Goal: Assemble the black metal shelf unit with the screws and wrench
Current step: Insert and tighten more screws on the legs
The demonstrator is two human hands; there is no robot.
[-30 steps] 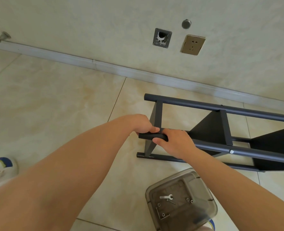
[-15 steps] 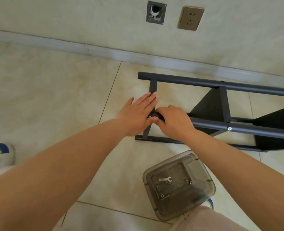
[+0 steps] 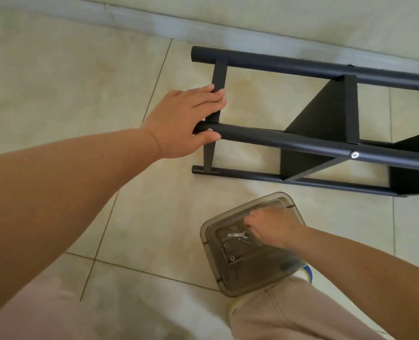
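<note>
In the head view, the black shelf unit [image 3: 301, 141] is seen lying on its side on the tiled floor [image 3: 56, 94], close to the wall's skirting. The left hand [image 3: 183, 123] is laid on the end of the near upper tube, fingers [image 3: 210, 96] pressed together over the short crossbar and the thumb hooked under the tube beside a silver screw head. The right hand [image 3: 272, 227] is lowered into the clear plastic box [image 3: 228, 278], its fingers curled at the small wrench [image 3: 237, 234]; whether the wrench is already pinched cannot be told. A few screws [image 3: 229, 251] lie loose beside it.

The step is judged to be fetching the wrench for the end joint. It would best be lifted by its shank, straight up past the box rim, while the frame is kept steadied by the left hand.

Open floor is left between box and frame for the carry; the lowest tube and the box wall are the edges to be cleared.
</note>
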